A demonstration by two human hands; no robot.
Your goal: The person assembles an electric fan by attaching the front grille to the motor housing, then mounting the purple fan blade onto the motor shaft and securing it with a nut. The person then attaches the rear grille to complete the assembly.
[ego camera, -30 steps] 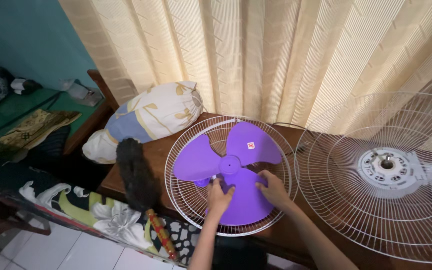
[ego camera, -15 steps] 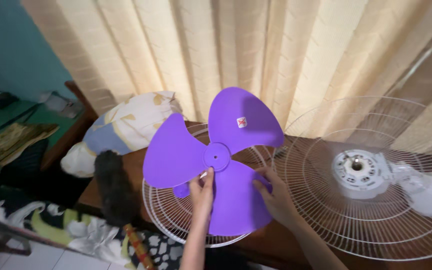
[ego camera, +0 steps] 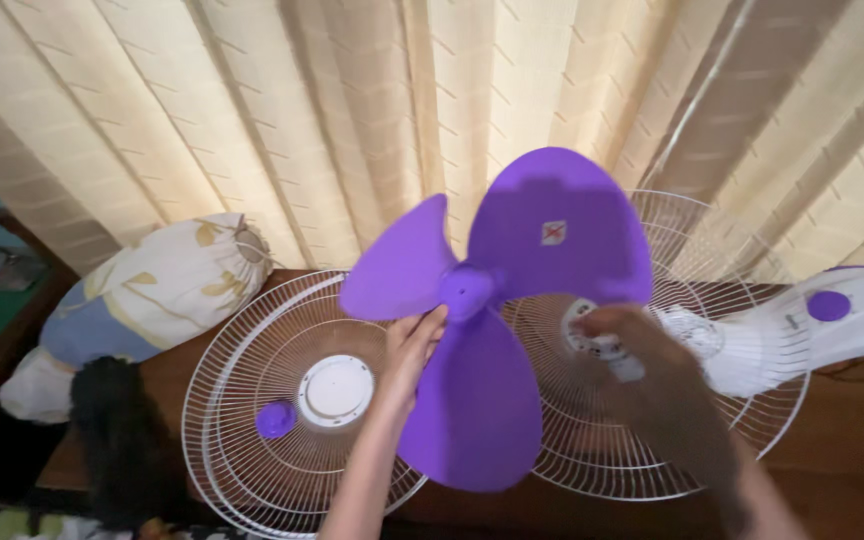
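Now, left hand [ego camera: 414,345]: pinched purple fan blade [ego camera: 482,330] near its hub.
Right hand [ego camera: 632,350]: blurred, grip unclear, before rear grille [ego camera: 712,400].
Front grille [ego camera: 242,440]: flat at tabletop's near edge.

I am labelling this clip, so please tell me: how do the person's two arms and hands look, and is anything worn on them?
Both forearms are bare, no sleeves in view. The left hand shows no ring, watch or glove. The right hand is motion-blurred, so small items there cannot be judged.

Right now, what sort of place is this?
Probably a bedroom at home: cream curtains hang behind a wooden table, and a flowered pillow lies beside a taken-apart fan's wire guard.
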